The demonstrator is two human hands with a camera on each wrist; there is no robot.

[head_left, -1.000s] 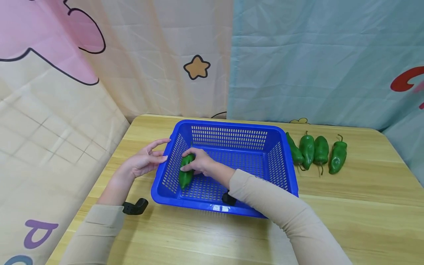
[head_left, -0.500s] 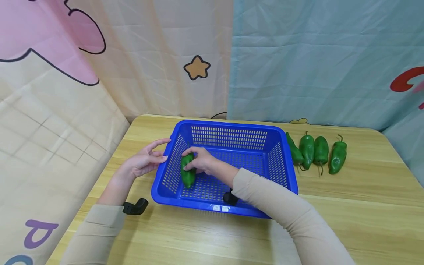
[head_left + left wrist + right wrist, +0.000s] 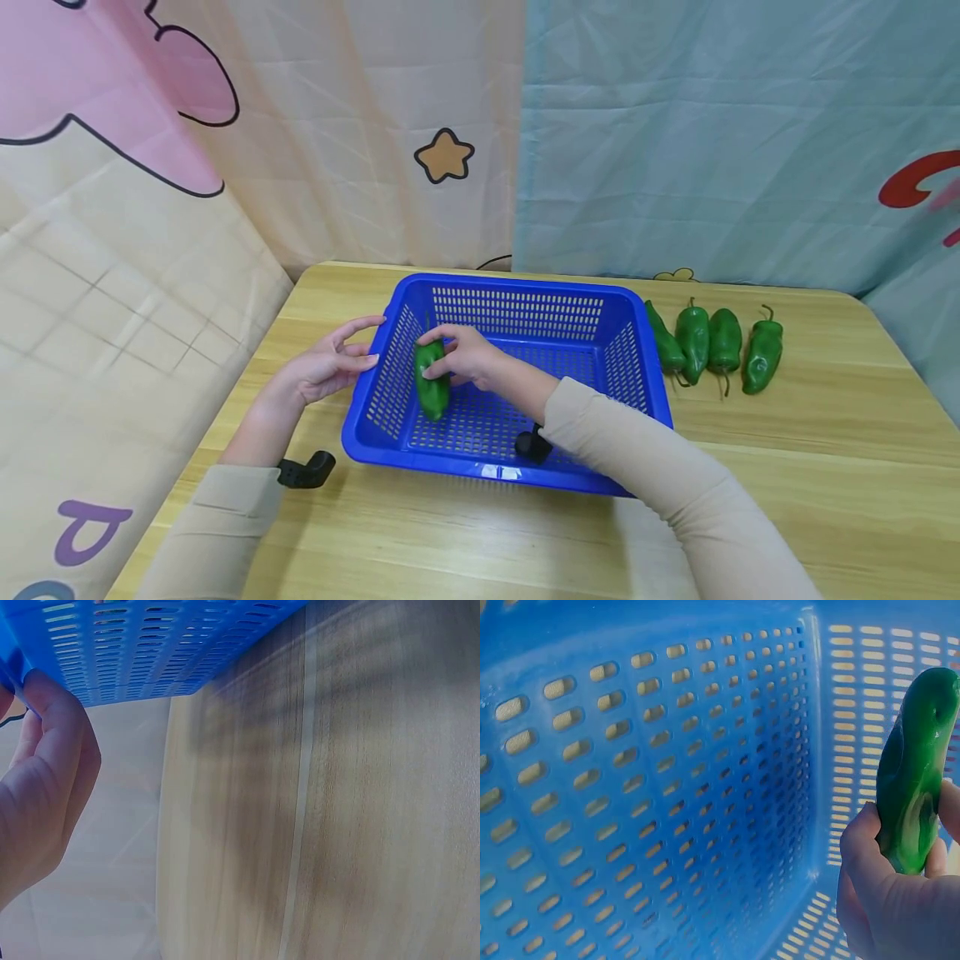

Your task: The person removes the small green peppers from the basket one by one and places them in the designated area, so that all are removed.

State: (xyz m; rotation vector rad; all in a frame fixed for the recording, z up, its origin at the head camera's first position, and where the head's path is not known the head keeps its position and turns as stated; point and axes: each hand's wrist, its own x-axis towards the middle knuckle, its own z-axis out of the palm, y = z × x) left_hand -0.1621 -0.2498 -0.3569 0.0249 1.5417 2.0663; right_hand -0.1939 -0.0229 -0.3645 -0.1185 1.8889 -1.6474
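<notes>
Inside a blue perforated plastic basket point(image 3: 517, 283), near its left wall, my right hand point(image 3: 468, 358) grips a green pepper point(image 3: 432, 392) between thumb and fingers. The right wrist view shows the pepper point(image 3: 915, 765) held above the basket's floor, its blunt end upward, beside the slotted walls. My left hand point(image 3: 326, 364) is at the basket's left rim, thumb and fingers around its edge. Seen from the left wrist, that hand point(image 3: 49, 765) meets the rim at the upper left, and some fingertips are hidden.
Several green peppers point(image 3: 723, 342) lie in a row on the wooden table point(image 3: 810, 467), right of the basket. Printed curtains point(image 3: 637, 167) hang behind and to the left. Each wrist carries a black camera point(image 3: 307, 469).
My right hand has lifted the pepper slightly and shifted it rightward, away from the basket's left wall. The left hand and the basket stay in place.
</notes>
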